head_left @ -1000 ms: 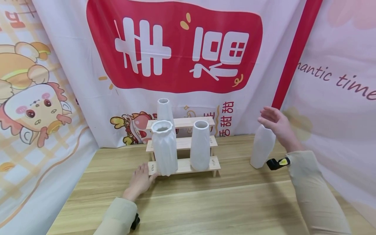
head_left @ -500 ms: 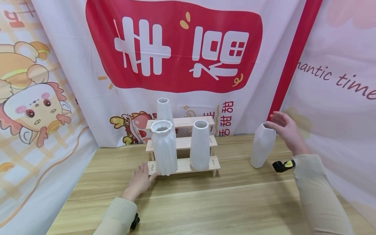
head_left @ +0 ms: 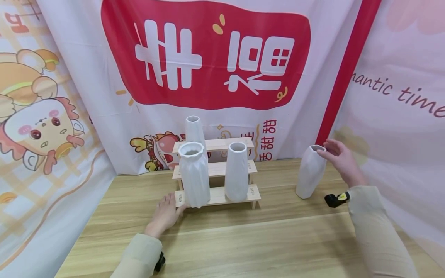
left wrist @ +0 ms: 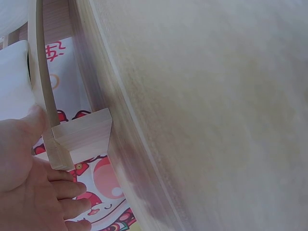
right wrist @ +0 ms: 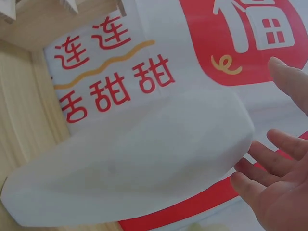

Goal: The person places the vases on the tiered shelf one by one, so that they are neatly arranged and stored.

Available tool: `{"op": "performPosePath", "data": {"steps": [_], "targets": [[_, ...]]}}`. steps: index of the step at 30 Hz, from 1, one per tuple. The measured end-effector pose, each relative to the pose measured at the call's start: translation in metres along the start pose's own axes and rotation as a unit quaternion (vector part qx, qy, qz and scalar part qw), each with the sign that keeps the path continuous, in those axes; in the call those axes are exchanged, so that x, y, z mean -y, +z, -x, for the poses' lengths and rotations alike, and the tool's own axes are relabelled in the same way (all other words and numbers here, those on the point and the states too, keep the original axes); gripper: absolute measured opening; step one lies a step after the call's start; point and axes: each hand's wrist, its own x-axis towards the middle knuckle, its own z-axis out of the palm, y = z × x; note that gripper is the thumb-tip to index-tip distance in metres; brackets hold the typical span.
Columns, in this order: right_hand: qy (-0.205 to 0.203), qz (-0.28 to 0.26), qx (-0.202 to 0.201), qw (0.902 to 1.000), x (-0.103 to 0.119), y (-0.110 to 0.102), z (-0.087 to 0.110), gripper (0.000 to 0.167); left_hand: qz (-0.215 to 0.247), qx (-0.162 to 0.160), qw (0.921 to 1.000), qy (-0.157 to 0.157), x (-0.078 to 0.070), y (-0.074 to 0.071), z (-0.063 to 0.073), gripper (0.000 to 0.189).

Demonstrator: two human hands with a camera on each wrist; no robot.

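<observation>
My left hand [head_left: 165,213] holds the left end of the bottom tier of a stepped wooden stand [head_left: 217,196]. In the left wrist view the thumb lies against the board [left wrist: 42,86] and the fingers reach past its end. On that tier stand a ruffled-rim white vase [head_left: 195,175] and a smooth tapered white vase [head_left: 237,173]. A slim white vase [head_left: 195,129] rises at the back left of the stand. To the right, a faceted white vase [head_left: 310,172] stands upright on the table; my right hand [head_left: 342,160] is beside its rim, fingers apart and loosely extended.
The wood-grain table [head_left: 243,247] spreads in front of the stand. Behind it hangs a printed cloth backdrop [head_left: 215,58] with a red panel, and further cloth walls close off the left and right sides.
My right hand has moved from above the faceted vase's mouth to the right and down beside its rim, uncovering the opening. The left hand and the stand have stayed put.
</observation>
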Motion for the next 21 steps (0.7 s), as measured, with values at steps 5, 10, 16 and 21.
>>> {"op": "performPosePath", "data": {"steps": [5, 10, 16, 21], "targets": [[-0.010, -0.002, 0.005, 0.9999, -0.011, 0.002, -0.003, 0.077, -0.001, 0.002, 1.0000, -0.002, 0.001, 0.000, 0.000, 0.075], [0.001, -0.011, 0.024, 0.9996, -0.021, 0.005, -0.004, 0.081, 0.000, 0.001, 1.0000, 0.001, 0.001, 0.000, 0.000, 0.074], [0.005, -0.031, 0.035, 0.9989, -0.027, 0.010, -0.006, 0.080, 0.001, 0.000, 1.0000, 0.001, 0.001, 0.000, 0.000, 0.075], [-0.001, -0.027, 0.033, 0.9991, -0.031, 0.013, -0.008, 0.078, -0.003, 0.000, 1.0000, 0.001, 0.001, 0.000, -0.001, 0.074]]}}
